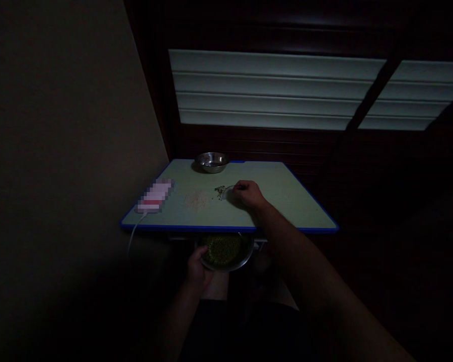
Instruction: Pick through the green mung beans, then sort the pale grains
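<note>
My left hand (pixel 199 264) grips the left rim of a metal bowl (pixel 245 260), thumb over the edge, just below the table's front edge. Small green grains that look like mung beans (pixel 222 249) lie in this bowl. Over the tabletop, my right hand (pixel 249 193) is closed on a thin pale piece with a curved edge (pixel 227 192); its exact kind is too dim to make out. Touching or close to that piece is a small scatter of dark grains (pixel 219 190). Left of them spreads a patch of pale grains (pixel 197 200), possibly rice.
A second metal bowl (pixel 212 163) stands at the back of the light green, blue-edged table (pixel 287 201). On the left lies a blurred phone-like device (pixel 155 195) with a white cable (pixel 133 232) hanging over the edge. A wall rises at left, dark slatted doors behind.
</note>
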`<state>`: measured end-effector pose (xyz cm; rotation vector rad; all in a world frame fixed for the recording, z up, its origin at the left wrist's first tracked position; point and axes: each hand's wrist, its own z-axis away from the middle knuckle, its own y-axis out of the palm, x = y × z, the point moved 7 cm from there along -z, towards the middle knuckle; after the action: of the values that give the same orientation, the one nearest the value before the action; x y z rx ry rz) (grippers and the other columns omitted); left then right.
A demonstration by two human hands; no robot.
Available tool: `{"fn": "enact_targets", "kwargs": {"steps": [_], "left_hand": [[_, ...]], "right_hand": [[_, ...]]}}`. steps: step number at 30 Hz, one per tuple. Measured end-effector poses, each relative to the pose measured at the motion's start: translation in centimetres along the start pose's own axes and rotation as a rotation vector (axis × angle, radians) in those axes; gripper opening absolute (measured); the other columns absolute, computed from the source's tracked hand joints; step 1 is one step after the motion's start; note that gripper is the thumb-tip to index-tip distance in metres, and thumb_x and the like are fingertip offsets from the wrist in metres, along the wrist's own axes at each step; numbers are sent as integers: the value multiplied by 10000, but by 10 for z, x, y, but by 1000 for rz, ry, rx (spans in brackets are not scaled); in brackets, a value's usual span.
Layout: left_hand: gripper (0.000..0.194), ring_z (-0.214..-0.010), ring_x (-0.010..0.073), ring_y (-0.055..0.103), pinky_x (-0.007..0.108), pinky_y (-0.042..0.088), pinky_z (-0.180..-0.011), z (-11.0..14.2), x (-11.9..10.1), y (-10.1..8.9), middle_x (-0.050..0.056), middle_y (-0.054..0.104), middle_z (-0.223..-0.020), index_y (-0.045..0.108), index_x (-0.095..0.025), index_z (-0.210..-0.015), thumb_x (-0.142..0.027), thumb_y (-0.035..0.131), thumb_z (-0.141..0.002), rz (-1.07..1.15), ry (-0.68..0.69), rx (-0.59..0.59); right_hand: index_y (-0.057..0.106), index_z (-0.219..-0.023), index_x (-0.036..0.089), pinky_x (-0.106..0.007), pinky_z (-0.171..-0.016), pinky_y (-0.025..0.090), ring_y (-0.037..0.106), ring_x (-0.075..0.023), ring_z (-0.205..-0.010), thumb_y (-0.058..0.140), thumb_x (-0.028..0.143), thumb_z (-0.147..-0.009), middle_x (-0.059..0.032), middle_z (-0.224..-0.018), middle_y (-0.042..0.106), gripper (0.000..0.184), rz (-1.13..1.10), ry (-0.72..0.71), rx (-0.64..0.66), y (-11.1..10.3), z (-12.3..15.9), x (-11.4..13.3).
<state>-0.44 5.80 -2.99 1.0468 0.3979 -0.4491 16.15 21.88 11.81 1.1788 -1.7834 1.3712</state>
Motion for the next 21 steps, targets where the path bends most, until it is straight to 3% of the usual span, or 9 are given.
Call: {"fn": "enact_targets", "kwargs": {"steps": [9, 15, 21], "left_hand": [[329, -799, 270, 709, 446, 537, -859, 3, 0, 2, 117, 751, -808, 718, -91, -974, -132, 551, -692, 6, -17, -24], [419, -829, 277, 710, 452, 531, -871, 4, -1, 5, 93, 753, -822, 705, -125, -1078, -124, 568, -682, 17, 14, 23], [373, -790, 260, 709, 435, 539, -851, 1, 0, 3, 102, 753, -817, 712, -110, -1032, -137, 562, -692, -9, 7, 15]], "right_hand": [[655, -641, 146, -219, -541, 379, 499, -104, -558, 612, 234, -625, 10, -581, 599, 99, 30, -54, 17, 3, -1, 1], [679, -676, 149, -214, -550, 384, 514, -102, -563, 618, 243, -653, 4, -598, 626, 114, 93, -71, 13, 6, -2, -1], [685, -690, 144, -219, -569, 386, 525, -107, -575, 604, 242, -685, -8, -627, 647, 127, 133, -106, 31, 10, -3, 1]]}}
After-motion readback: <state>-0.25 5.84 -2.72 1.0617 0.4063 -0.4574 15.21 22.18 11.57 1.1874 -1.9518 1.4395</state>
